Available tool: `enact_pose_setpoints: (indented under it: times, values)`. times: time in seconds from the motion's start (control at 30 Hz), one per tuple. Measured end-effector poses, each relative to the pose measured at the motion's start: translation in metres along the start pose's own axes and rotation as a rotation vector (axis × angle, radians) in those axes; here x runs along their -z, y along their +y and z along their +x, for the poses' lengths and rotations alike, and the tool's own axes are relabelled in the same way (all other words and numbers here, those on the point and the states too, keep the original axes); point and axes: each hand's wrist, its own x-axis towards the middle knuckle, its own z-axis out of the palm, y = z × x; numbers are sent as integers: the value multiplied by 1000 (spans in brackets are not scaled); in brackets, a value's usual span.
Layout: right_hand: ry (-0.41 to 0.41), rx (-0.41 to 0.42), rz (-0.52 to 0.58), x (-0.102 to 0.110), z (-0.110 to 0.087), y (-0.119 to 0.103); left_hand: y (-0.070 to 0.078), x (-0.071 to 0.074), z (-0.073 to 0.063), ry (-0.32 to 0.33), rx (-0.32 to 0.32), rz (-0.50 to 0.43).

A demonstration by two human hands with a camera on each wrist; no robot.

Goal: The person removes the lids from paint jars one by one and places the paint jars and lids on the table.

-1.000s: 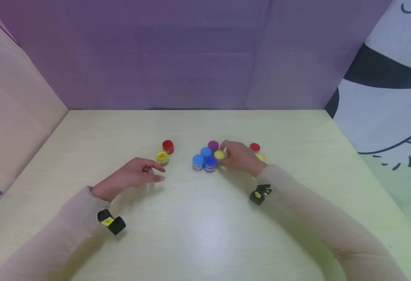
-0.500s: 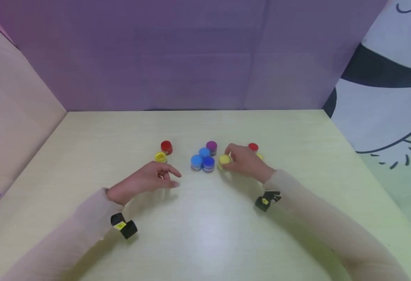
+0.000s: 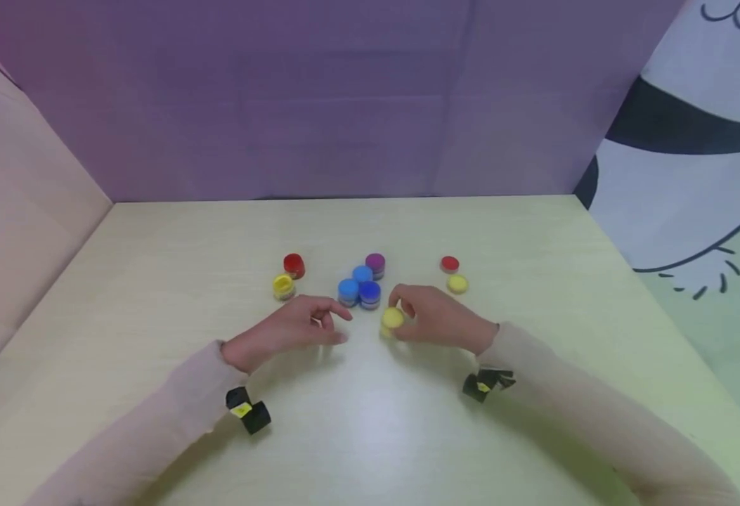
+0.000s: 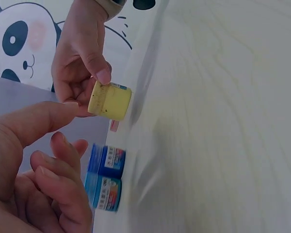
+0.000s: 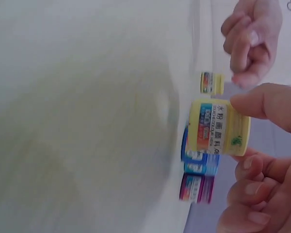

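My right hand (image 3: 442, 320) pinches a pale yellow gouache paint jar (image 3: 392, 318) by its lid, thumb on one side and fingertips on the other. Its printed label faces the camera in the right wrist view, where the lidded jar (image 5: 216, 127) appears raised over the table. Facing it from the left is my left hand (image 3: 294, 325), holding nothing, its thumb and index finger apart and the other fingers loosely curled. In the left wrist view the left index fingertip comes close to the lid of the yellow jar (image 4: 111, 101).
Behind the hands stand a purple jar (image 3: 375, 264), two light blue jars (image 3: 348, 291) and a dark blue jar (image 3: 370, 294), bunched together. At left are a red jar (image 3: 294, 265) and a bright yellow jar (image 3: 284, 287). A red lid (image 3: 450, 264) and a yellow lid (image 3: 457, 283) lie at right.
My right hand has drawn the pale yellow jar away from the cluster and toward me. My left hand has moved right, closer to that jar. The red and yellow lids now show fully.
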Motion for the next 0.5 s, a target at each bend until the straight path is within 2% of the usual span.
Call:
enact_pose_setpoints:
  times: [0.3,0.5]
  values:
    - [-78,53,11,-8,-11,-10,5,-19,8,-72,8,-29]
    - [-117,77,34,-11,-17,-16,2,-32,15,-120,19,-51]
